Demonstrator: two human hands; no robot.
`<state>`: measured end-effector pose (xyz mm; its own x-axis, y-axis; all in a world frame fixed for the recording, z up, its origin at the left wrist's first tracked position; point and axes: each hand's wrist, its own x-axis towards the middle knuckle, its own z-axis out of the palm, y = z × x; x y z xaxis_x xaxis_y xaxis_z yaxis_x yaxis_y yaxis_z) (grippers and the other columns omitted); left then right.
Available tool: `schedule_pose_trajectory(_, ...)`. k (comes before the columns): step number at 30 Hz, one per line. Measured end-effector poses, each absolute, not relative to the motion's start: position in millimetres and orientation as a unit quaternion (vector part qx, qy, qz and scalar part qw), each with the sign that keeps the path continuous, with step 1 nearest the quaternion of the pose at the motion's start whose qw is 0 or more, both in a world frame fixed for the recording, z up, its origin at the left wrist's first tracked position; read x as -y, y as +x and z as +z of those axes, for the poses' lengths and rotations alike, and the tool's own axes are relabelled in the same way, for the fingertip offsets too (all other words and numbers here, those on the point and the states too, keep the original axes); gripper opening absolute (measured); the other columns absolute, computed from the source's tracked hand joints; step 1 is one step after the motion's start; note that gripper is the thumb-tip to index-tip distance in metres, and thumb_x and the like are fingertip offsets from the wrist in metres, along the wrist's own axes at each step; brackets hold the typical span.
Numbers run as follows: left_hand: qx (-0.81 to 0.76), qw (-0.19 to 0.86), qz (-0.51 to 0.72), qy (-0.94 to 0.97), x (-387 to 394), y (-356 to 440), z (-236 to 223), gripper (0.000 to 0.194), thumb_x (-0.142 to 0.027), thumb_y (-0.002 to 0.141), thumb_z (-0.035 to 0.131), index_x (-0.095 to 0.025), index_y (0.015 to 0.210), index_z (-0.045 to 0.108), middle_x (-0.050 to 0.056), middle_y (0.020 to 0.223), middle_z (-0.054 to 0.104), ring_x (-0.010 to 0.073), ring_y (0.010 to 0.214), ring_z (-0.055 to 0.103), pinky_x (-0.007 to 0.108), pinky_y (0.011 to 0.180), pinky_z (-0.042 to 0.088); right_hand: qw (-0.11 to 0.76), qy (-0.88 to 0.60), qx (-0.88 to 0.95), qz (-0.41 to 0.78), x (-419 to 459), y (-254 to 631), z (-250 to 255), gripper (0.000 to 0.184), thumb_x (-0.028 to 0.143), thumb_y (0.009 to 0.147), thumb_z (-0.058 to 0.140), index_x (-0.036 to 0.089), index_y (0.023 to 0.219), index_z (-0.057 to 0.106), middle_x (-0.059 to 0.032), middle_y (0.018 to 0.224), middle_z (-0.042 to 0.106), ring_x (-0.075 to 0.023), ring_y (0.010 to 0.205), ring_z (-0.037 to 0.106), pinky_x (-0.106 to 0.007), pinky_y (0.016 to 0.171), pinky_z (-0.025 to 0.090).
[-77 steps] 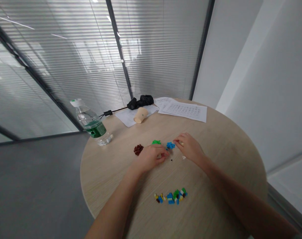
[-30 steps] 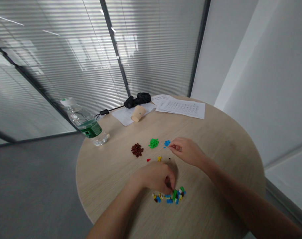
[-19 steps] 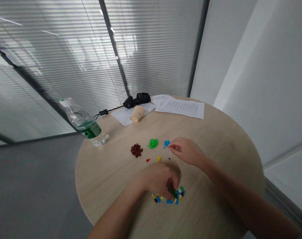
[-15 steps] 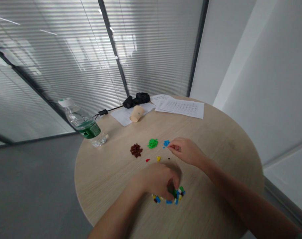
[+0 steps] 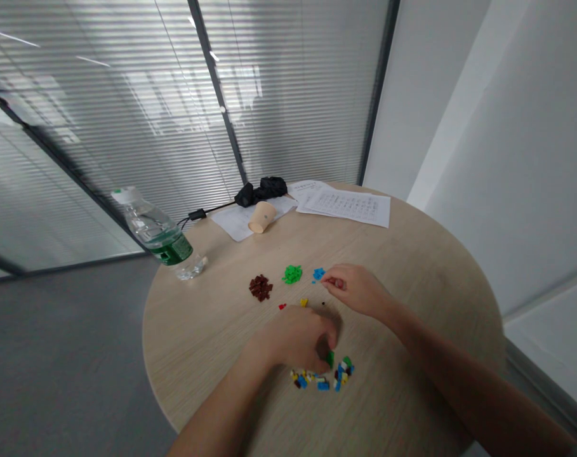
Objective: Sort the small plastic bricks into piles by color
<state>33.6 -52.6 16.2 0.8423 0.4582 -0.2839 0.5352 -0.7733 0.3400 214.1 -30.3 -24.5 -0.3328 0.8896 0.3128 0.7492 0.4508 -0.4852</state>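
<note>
My left hand [image 5: 300, 339] hovers at the near side of the table, fingers curled round with a small green toy brick [image 5: 331, 359] at the fingertips. Below it lies a loose mixed pile of small bricks [image 5: 344, 373] in blue, yellow, white, brown and green, partly hidden by the hand. Closed fingertips of my right hand [image 5: 359, 289] rest beside a small blue brick pile [image 5: 318, 273]; what they hold, if anything, is hidden. A green pile [image 5: 292, 274] and a brown pile [image 5: 260, 287] sit to its left. Nearer are a few red [image 5: 282, 306] and yellow bricks [image 5: 304, 302] and one tiny dark piece [image 5: 323, 303].
On the round wooden table [image 5: 426, 279], a plastic bottle [image 5: 167, 244] stands at the left edge. Toward the back are a tipped paper cup [image 5: 262, 217], a black folded item with a cord [image 5: 264, 190] and printed sheets [image 5: 350, 206]. Blinds and a wall rise behind.
My left hand has shifted slightly up and left, the green brick moving with it out of the mixed pile. My right hand has stayed nearly in place.
</note>
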Motion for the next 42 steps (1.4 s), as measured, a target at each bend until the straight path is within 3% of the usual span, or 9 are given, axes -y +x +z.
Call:
schedule_pose_trajectory(8, -0.265, 0.206, -0.082, 0.938, 53.4, 36.0, 13.8, 0.018, -0.028, 0.066, 0.069, -0.023, 0.084, 0.068, -0.002, 0.079, 0.070, 0.0155, 0.071, 0.064, 0.024, 0.061, 0.043, 0.277, -0.508, 0.805, 0.129, 30.6, 214.1, -23.5, 0.016, 0.022, 0.084, 0.054, 0.018, 0.082, 0.070, -0.0031, 0.076, 0.067, -0.0130, 0.066, 0.055, -0.023, 0.060, 0.038)
schedule_pose_trajectory(17, -0.291, 0.204, -0.082, 0.931, 51.5, 37.0, 17.2, 0.023, -0.026, 0.065, 0.067, -0.025, 0.087, 0.070, -0.001, 0.076, 0.069, 0.0177, 0.074, 0.064, 0.025, 0.065, 0.044, 0.292, -0.514, 0.793, 0.147, 30.9, 213.1, -21.7, 0.015, 0.023, 0.083, 0.056, 0.018, 0.083, 0.070, -0.0041, 0.077, 0.069, -0.0134, 0.066, 0.057, -0.024, 0.061, 0.040)
schedule_pose_trajectory(23, -0.306, 0.183, -0.042, 0.933, 42.9, 30.3, 17.5, 0.021, -0.028, 0.068, 0.063, -0.025, 0.088, 0.068, -0.001, 0.076, 0.067, 0.0174, 0.073, 0.062, 0.025, 0.062, 0.041, 0.343, -0.492, 0.725, 0.340, 26.9, 221.2, -23.9, 0.014, 0.026, 0.079, 0.059, 0.018, 0.085, 0.069, -0.0037, 0.079, 0.070, -0.0139, 0.068, 0.062, -0.024, 0.060, 0.046)
schedule_pose_trajectory(27, -0.332, 0.146, 0.010, 0.932, 34.1, 21.1, 17.6, 0.019, -0.027, 0.071, 0.061, -0.022, 0.089, 0.065, -0.003, 0.070, 0.063, 0.0139, 0.065, 0.058, 0.023, 0.057, 0.036, 0.291, -0.454, 0.652, 0.533, 27.1, 224.4, -26.3, 0.026, 0.028, 0.074, 0.064, 0.016, 0.098, 0.063, -0.0025, 0.074, 0.068, -0.0121, 0.058, 0.060, -0.023, 0.051, 0.046)
schedule_pose_trajectory(31, -0.358, 0.128, 0.067, 0.923, 27.4, 15.5, 14.8, 0.019, -0.029, 0.073, 0.061, -0.021, 0.090, 0.064, -0.004, 0.065, 0.058, 0.0110, 0.057, 0.052, 0.022, 0.055, 0.033, 0.277, -0.404, 0.613, 0.620, 30.4, 215.7, -26.7, 0.038, 0.029, 0.071, 0.069, 0.016, 0.106, 0.059, 0.0005, 0.068, 0.067, -0.0105, 0.055, 0.059, -0.022, 0.052, 0.047)
schedule_pose_trajectory(36, -0.367, 0.118, 0.123, 0.914, 23.2, 16.3, 9.9, 0.019, -0.029, 0.082, 0.054, -0.022, 0.097, 0.063, -0.004, 0.063, 0.055, 0.0105, 0.056, 0.050, 0.022, 0.056, 0.033, 0.343, -0.405, 0.588, 0.610, 28.5, 206.9, -25.6, 0.022, 0.027, 0.069, 0.070, 0.015, 0.087, 0.064, 0.0021, 0.065, 0.064, -0.0087, 0.055, 0.058, -0.023, 0.058, 0.048)
schedule_pose_trajectory(39, -0.391, 0.112, 0.171, 0.898, 20.1, 16.5, 5.3, 0.025, -0.032, 0.084, 0.053, -0.022, 0.106, 0.060, -0.003, 0.068, 0.057, 0.0113, 0.061, 0.053, 0.023, 0.059, 0.036, 0.382, -0.436, 0.570, 0.582, 24.9, 208.1, -25.7, 0.022, 0.028, 0.066, 0.072, 0.016, 0.083, 0.065, 0.0007, 0.069, 0.066, -0.0106, 0.060, 0.060, -0.027, 0.064, 0.049)
schedule_pose_trajectory(42, -0.413, 0.115, 0.212, 0.878, 16.6, 16.1, 0.2, 0.024, -0.036, 0.085, 0.054, -0.020, 0.101, 0.060, -0.001, 0.077, 0.059, 0.0124, 0.068, 0.054, 0.023, 0.062, 0.038, 0.433, -0.448, 0.560, 0.546, 23.6, 209.6, -25.7, 0.023, 0.030, 0.064, 0.073, 0.017, 0.081, 0.065, -0.0001, 0.072, 0.066, -0.0123, 0.067, 0.062, -0.030, 0.070, 0.051)
